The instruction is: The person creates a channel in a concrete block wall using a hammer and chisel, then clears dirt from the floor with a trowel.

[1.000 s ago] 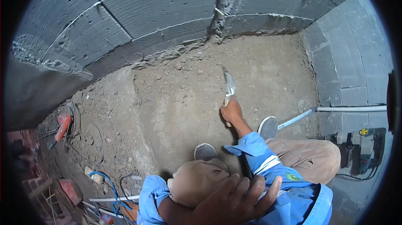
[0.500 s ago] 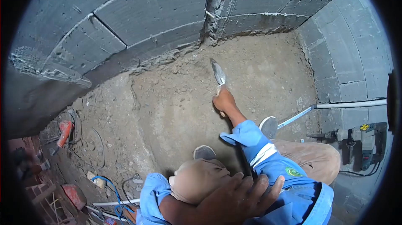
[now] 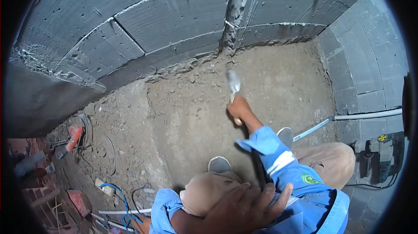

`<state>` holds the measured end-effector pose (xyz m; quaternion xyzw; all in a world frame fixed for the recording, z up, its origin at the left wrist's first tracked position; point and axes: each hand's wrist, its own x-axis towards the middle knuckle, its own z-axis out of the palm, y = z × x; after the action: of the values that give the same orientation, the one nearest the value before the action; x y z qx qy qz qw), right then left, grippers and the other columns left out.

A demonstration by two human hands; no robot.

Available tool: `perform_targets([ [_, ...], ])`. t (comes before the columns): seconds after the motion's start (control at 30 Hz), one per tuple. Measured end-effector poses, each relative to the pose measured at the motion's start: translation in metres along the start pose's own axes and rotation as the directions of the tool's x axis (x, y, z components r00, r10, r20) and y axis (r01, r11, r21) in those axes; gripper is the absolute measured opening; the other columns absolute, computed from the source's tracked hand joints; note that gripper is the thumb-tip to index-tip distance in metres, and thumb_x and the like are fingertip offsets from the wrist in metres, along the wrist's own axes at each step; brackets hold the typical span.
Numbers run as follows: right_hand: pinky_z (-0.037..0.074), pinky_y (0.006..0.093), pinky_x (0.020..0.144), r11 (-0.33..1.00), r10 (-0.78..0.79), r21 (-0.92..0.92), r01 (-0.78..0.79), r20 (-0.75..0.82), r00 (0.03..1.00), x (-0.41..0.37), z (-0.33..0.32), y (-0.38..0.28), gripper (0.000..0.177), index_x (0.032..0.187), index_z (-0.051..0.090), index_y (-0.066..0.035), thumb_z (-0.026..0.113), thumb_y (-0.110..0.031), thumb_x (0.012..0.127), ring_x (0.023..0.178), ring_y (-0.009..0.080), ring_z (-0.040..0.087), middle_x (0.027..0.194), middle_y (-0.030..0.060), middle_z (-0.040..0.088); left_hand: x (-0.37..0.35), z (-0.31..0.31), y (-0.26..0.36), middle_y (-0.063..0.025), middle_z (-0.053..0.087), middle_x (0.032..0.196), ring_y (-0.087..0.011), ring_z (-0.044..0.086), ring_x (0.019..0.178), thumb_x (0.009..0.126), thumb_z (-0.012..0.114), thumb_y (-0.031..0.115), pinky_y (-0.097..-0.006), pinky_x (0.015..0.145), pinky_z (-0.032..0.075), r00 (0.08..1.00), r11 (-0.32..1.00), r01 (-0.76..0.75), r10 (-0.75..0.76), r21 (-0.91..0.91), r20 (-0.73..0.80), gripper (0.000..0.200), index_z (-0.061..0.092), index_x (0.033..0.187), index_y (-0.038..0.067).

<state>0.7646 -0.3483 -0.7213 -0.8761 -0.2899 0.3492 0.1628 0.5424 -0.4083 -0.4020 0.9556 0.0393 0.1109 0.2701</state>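
My right hand [image 3: 240, 108] is closed around the handle of a pointed trowel [image 3: 234, 81]. The trowel's metal blade, smeared by motion, points away from me over the dirt floor [image 3: 196, 125], short of the foot of the block wall [image 3: 174, 20]. Lower in the view lies my left hand [image 3: 252, 205], its dusty fingers spread with nothing in them. It rests by my bent knee [image 3: 213, 190], close to my right sleeve. Loose crumbs of soil and small stones lie along the wall's base, left of the blade.
An orange power tool [image 3: 75, 137] with a cord lies on the left, near another person's sleeve [image 3: 29, 164]. A rotary hammer [image 3: 385, 155] is on the right, below a white pipe [image 3: 370, 114]. Blue hose [image 3: 124, 201] curls at lower left.
The view has shifted, so the surroundings sit further right and lower. My right hand still grips the trowel, whose blade now blurs. Another person's sleeve shows more at the left edge.
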Motion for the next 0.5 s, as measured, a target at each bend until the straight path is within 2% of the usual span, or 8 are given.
perform_targets([
  [0.13, 0.049, 0.047, 0.087, 0.996, -0.064, -0.048, 0.069, 0.097, 0.993, -0.041, -0.015, 0.006, 0.051, 0.122, 0.046, 0.006, 0.061, -0.015, 0.079, 0.102, 0.043, 0.062, 0.107, 0.0306, 0.062, -0.002, -0.004, -0.005, -0.0099, 0.058, 0.109, -0.0228, 0.057, 0.101, 0.092, 0.051, 0.029, -0.0346, 0.091, 0.047, 0.999, 0.999, -0.017, 0.019, -0.048, 0.032, 0.046, 0.047, 0.135, 0.012],
  [0.2, 0.048, 0.0468, 0.089, 0.981, 0.097, 0.179, -0.075, -0.114, 0.989, -0.028, -0.007, 0.027, 0.051, 0.122, 0.046, 0.006, 0.061, -0.016, 0.079, 0.104, 0.0433, 0.06, 0.108, 0.0311, 0.061, -0.007, -0.003, -0.004, -0.0101, 0.058, 0.111, -0.0229, 0.057, 0.103, 0.091, 0.048, 0.027, -0.0351, 0.094, 0.046, 0.987, 0.995, -0.066, 0.054, 0.076, 0.149, 0.049, 0.043, 0.138, 0.012],
  [0.23, 0.048, 0.0462, 0.089, 0.914, 0.11, 0.399, -0.076, -0.061, 0.992, 0.007, 0.021, 0.059, 0.05, 0.121, 0.046, 0.006, 0.062, -0.016, 0.078, 0.105, 0.0434, 0.06, 0.108, 0.0318, 0.061, -0.007, -0.004, -0.001, -0.0101, 0.058, 0.111, -0.0229, 0.057, 0.103, 0.091, 0.048, 0.027, -0.0351, 0.094, 0.046, 0.987, 0.994, -0.065, 0.052, 0.083, 0.151, 0.049, 0.043, 0.138, 0.012],
  [0.27, 0.048, 0.0462, 0.089, 0.911, 0.112, 0.404, -0.079, -0.059, 0.992, 0.012, 0.032, 0.06, 0.05, 0.121, 0.046, 0.006, 0.062, -0.016, 0.078, 0.105, 0.0434, 0.06, 0.108, 0.0318, 0.061, -0.008, -0.006, 0.005, -0.0107, 0.058, 0.112, -0.0226, 0.058, 0.102, 0.091, 0.048, 0.025, -0.0353, 0.095, 0.046, 0.981, 0.994, -0.024, 0.002, 0.109, 0.196, 0.051, 0.041, 0.139, 0.011],
  [0.33, 0.051, 0.0458, 0.078, 0.94, 0.133, 0.332, -0.075, -0.153, 0.979, 0.017, 0.044, 0.047, 0.044, 0.119, 0.047, 0.002, 0.058, -0.012, 0.078, 0.089, 0.041, 0.066, 0.09, 0.0272, 0.065, -0.006, -0.003, 0.005, -0.0112, 0.058, 0.113, -0.0223, 0.058, 0.101, 0.09, 0.047, 0.024, -0.0354, 0.095, 0.046, 0.971, 0.991, 0.006, -0.039, 0.137, 0.234, 0.052, 0.039, 0.14, 0.011],
  [0.4, 0.048, 0.0472, 0.09, 0.961, 0.145, 0.253, -0.11, -0.125, 0.981, -0.013, -0.003, 0.014, 0.048, 0.119, 0.048, 0.005, 0.061, -0.017, 0.079, 0.104, 0.044, 0.06, 0.107, 0.031, 0.062, -0.005, 0.012, -0.005, -0.0117, 0.058, 0.112, -0.0206, 0.061, 0.097, 0.09, 0.046, 0.022, -0.0346, 0.09, 0.049, 0.994, 0.997, -0.061, 0.066, -0.053, 0.083, 0.051, 0.04, 0.139, 0.01],
  [0.47, 0.048, 0.0486, 0.089, 0.994, -0.039, -0.095, 0.046, 0.081, 0.996, -0.026, -0.026, 0.009, 0.049, 0.122, 0.046, 0.003, 0.061, -0.016, 0.079, 0.101, 0.0435, 0.061, 0.106, 0.0292, 0.063, 0.004, 0.0, -0.007, -0.0116, 0.059, 0.11, -0.0198, 0.062, 0.094, 0.09, 0.046, 0.021, -0.0339, 0.087, 0.051, 0.988, 0.995, -0.101, 0.099, 0.006, 0.118, 0.051, 0.041, 0.139, 0.009],
  [0.5, 0.048, 0.0486, 0.089, 0.994, -0.041, -0.094, 0.048, 0.073, 0.997, -0.021, -0.029, 0.008, 0.049, 0.122, 0.046, 0.003, 0.061, -0.016, 0.079, 0.101, 0.0435, 0.061, 0.106, 0.0292, 0.063, 0.008, -0.003, -0.01, -0.0115, 0.06, 0.108, -0.0189, 0.063, 0.092, 0.09, 0.046, 0.021, -0.0333, 0.084, 0.052, 0.983, 0.989, -0.131, 0.121, 0.066, 0.14, 0.051, 0.041, 0.139, 0.008],
])
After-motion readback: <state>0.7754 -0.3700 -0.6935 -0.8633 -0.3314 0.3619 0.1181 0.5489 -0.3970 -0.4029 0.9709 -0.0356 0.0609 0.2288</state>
